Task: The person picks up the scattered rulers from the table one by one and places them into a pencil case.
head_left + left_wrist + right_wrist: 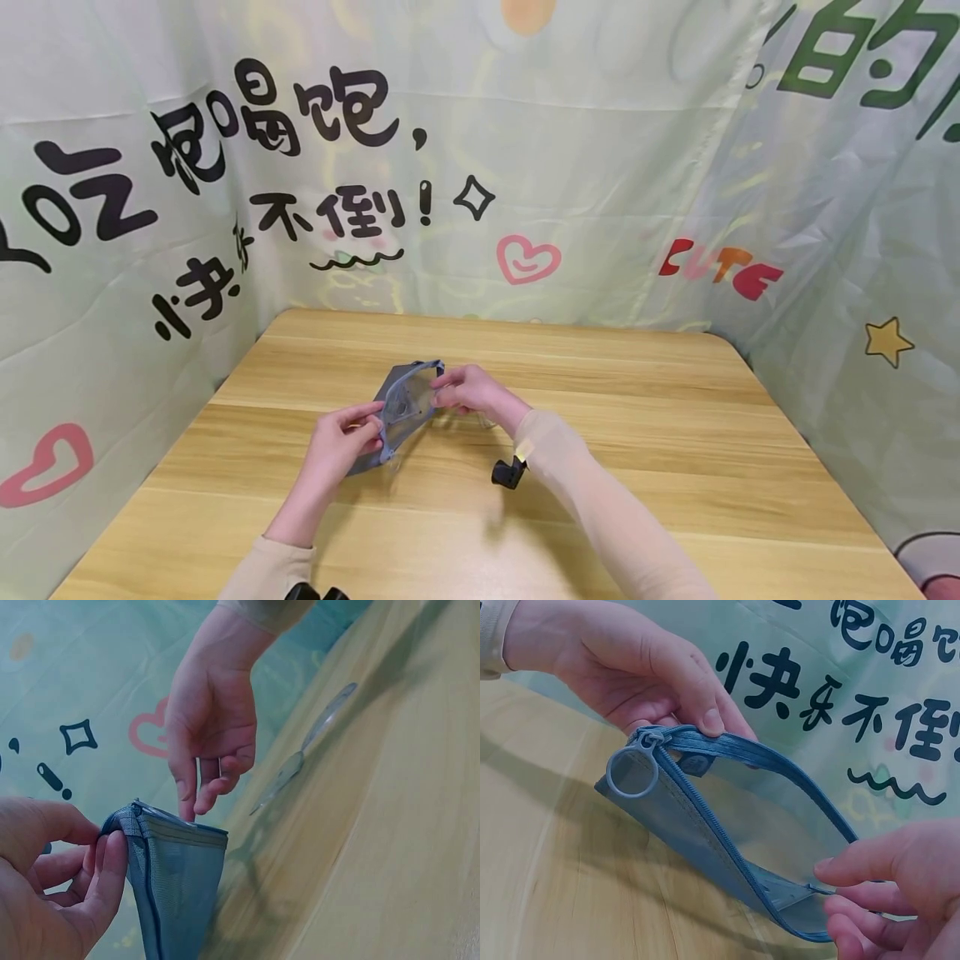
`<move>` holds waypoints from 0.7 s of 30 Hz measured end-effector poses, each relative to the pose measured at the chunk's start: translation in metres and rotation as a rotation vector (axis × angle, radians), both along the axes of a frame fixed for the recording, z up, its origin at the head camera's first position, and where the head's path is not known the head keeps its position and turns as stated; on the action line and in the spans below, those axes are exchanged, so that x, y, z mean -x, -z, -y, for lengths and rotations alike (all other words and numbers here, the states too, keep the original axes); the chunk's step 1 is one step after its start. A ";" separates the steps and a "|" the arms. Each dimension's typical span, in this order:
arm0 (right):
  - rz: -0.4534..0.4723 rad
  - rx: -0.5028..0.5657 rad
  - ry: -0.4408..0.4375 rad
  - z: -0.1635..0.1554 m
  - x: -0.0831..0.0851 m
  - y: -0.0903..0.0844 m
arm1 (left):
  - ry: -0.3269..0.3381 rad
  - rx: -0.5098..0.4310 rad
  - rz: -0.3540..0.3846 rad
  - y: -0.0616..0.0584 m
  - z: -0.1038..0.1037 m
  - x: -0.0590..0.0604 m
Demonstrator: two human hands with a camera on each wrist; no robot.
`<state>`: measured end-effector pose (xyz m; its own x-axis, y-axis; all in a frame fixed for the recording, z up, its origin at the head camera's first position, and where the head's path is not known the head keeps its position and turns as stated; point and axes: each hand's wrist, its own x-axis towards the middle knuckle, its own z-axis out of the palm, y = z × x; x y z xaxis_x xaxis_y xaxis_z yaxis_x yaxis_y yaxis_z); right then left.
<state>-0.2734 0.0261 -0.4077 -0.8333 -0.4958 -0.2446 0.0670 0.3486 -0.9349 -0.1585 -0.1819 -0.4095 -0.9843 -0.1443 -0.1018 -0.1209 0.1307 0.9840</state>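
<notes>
Pouch: grey-blue, see-through in part, held tilted between both hands left of centre in the lower half of the head view (405,450); its mouth gapes.
Zip: drawn apart, its two blue toothed edges (707,817) bowed away from each other in the right wrist view.
Ring: a round zip pull (620,791) hanging at the pouch's end, left of centre in the right wrist view.
Left hand: at the pouch's left side in the head view (337,442), thumb and fingers pinching the edge at the ring end.
Right hand: at the right rim of the mouth in the head view (476,393), fingers bent, tips at the mouth; whether they grip the rim or something within it, I cannot tell.
Clear piece: two thin oval shapes end to end, right of the right hand in the left wrist view (328,718); too faint to say what it is.
Black device: beside the right forearm, below centre in the head view (507,475).
Sleeves: pale, on both forearms, along the bottom of the head view.
Table: pale wood grain, filling the lower frame (637,400).
Cloth: pale green behind the table (600,183), with black characters at upper left, a pink heart near centre (501,258) and a yellow star at right (888,342).
</notes>
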 end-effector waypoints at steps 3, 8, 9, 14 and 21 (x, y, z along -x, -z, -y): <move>-0.012 -0.001 -0.008 0.000 0.000 0.000 | 0.000 -0.004 0.005 0.000 0.000 -0.001; -0.009 -0.010 -0.013 -0.002 -0.001 0.000 | 0.003 -0.005 0.007 -0.001 -0.001 -0.001; -0.014 -0.011 -0.013 -0.002 0.000 0.000 | 0.004 -0.004 0.006 -0.001 -0.001 -0.001; -0.050 -0.017 -0.019 -0.007 0.001 0.002 | 0.011 -0.002 -0.002 -0.001 -0.001 -0.001; -0.174 -0.056 -0.058 -0.015 -0.002 0.000 | 0.015 0.014 -0.009 0.000 -0.001 -0.001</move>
<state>-0.2717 0.0407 -0.4077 -0.8359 -0.5340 -0.1274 -0.1162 0.3990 -0.9096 -0.1575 -0.1806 -0.4092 -0.9871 -0.1312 -0.0913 -0.1104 0.1463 0.9831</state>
